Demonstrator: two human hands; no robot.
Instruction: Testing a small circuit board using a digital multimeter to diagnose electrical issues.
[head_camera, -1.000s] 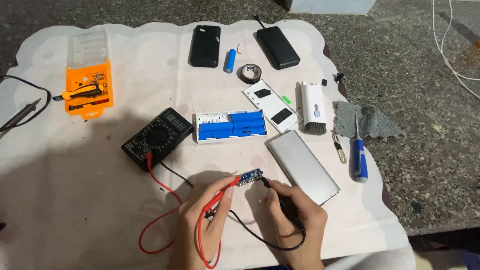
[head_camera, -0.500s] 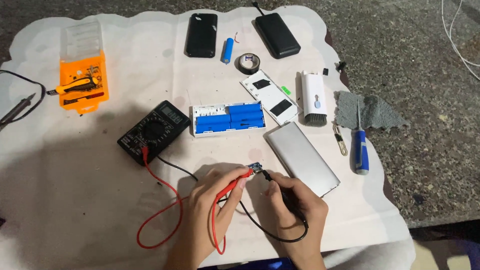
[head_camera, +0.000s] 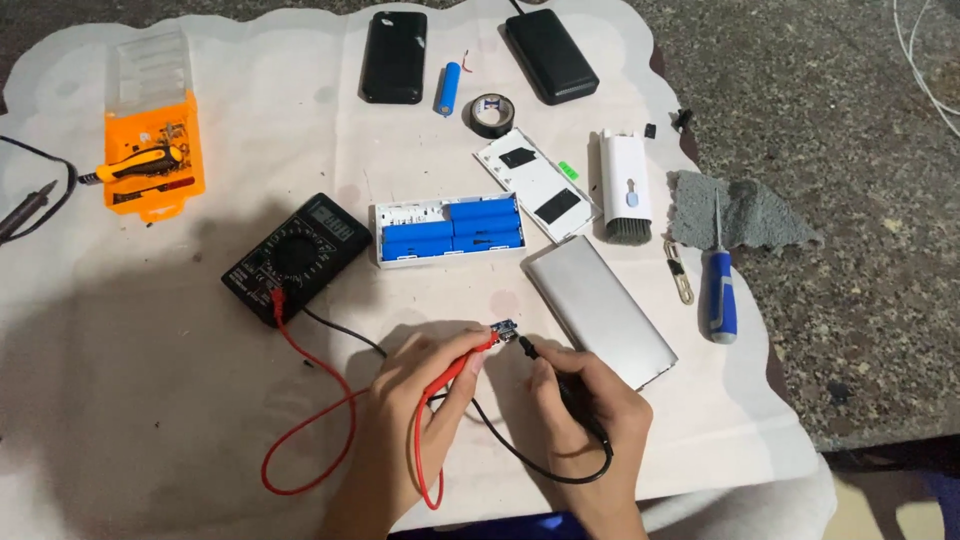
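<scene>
Both hands rest low near the worktop's front edge: the left hand has its grip pinched on the red probe, the right hand pinched on the black probe, and both tips meet at the small circuit board lying just ahead of the fingers. The leads run back to the black multimeter, left of the white case of blue cells. A white cloth covers the speckled stone worktop.

Red probe in left hand, black probe in right hand, both at small blue board.
</scene>
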